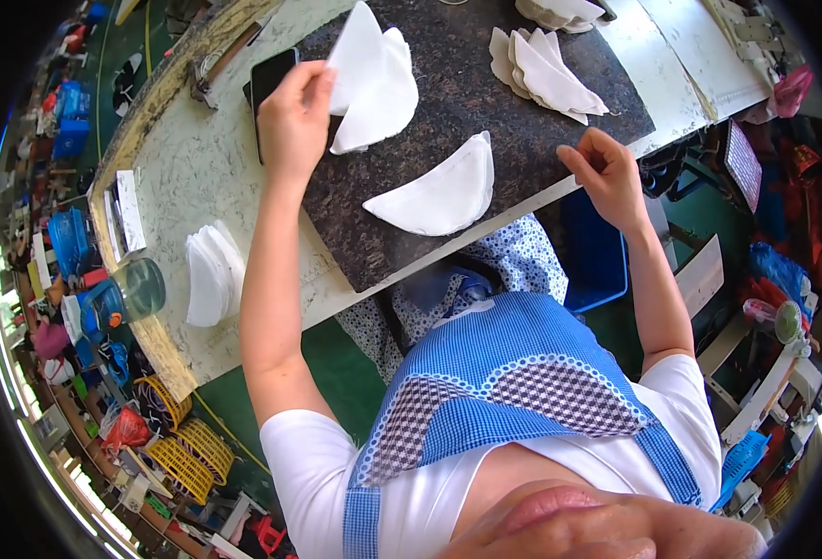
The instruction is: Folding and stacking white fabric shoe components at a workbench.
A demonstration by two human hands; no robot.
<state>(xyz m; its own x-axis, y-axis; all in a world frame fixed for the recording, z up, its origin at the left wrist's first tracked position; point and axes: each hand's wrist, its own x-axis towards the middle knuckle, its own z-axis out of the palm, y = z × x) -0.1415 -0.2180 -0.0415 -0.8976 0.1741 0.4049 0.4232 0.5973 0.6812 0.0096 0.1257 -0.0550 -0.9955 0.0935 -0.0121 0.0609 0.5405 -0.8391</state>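
Observation:
My left hand (294, 116) pinches the edge of a white half-moon cloth piece (357, 51), raised over a small pile of similar white pieces (392, 102) on the dark speckled board (336, 205). Nearer to me on that board lies another white half-moon piece (439, 191), apparently layered at its right end. My right hand (607, 172) hovers at the table's front edge, fingers curled in, with nothing visible in them. Beyond it, a fanned bunch of white pieces (546, 74) rests on the board, and a further stack (560, 11) sits at the far edge.
A dark phone (271, 79) lies beside my left wrist, with a hammer (225, 63) farther left. On the pale table stand a stack of white pieces (213, 275) and a clear bottle (141, 289). A blue bin (597, 252) is below the front edge at right.

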